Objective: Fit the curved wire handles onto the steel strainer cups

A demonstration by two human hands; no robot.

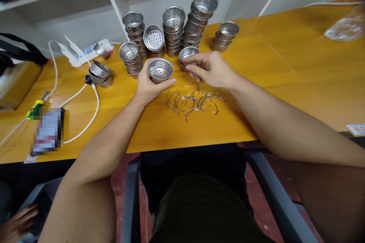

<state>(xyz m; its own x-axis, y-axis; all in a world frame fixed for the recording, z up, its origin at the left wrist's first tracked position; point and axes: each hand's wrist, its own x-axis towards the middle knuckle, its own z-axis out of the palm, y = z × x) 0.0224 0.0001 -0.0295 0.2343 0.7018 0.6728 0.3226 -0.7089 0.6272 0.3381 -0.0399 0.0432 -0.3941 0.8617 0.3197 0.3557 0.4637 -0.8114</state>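
My left hand (148,87) is wrapped round a perforated metal strainer cup (160,70), holding it upright just above the yellow table (285,68). My right hand (209,69) hovers beside it with fingers pinched on a thin wire handle (193,76) pulled from the pile. A tangle of several curved wire handles (192,100) lies on the table under my right hand. Stacks of the same strainer cups (173,30) stand behind both hands.
Two more cups (100,74) sit at the left near a white power strip (85,51) and its cable (94,110). A phone (48,131) lies near the left front edge. A clear plastic bag (346,26) is at far right. Another person's hand (14,224) shows bottom left.
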